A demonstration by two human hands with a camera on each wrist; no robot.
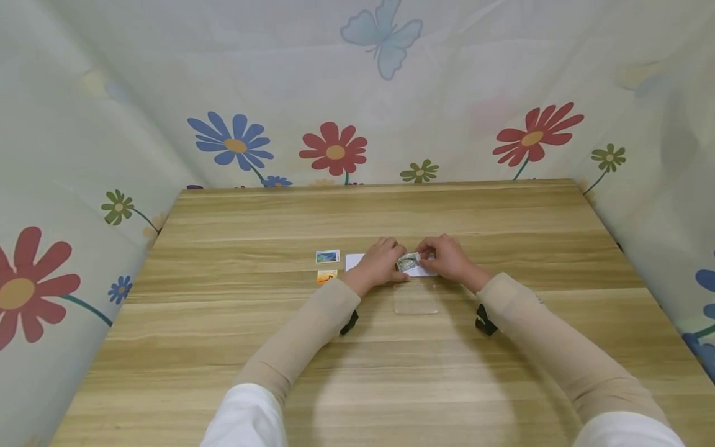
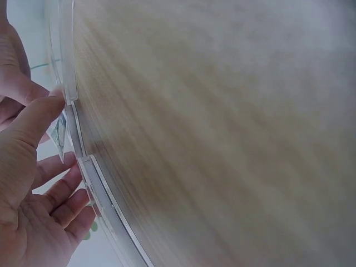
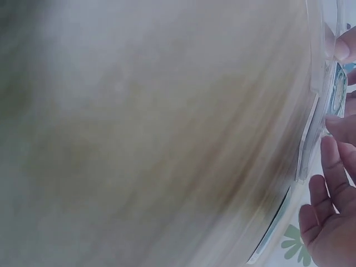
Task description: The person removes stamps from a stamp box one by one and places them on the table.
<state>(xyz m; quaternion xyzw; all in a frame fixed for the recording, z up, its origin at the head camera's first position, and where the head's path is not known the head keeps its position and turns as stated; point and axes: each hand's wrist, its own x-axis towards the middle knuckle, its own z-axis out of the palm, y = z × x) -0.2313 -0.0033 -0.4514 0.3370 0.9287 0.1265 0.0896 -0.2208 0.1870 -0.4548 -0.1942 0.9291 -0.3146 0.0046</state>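
Observation:
My right hand pinches the right end of a small patterned postage stamp between thumb and forefinger. Under it lies a flat white rectangular piece, partly hidden by both hands. Across its middle rests my left hand, thumb toward the near edge and fingers loosely extended beside the stamp's left end. The left wrist view has the stamp tilted up near the left thumb. Just in front of the hands lies a clear plastic case piece.
Left of the white piece lie a blue stamp and, nearer me, an orange-yellow stamp. The wooden table meets a flower-printed curtain at the back and sides.

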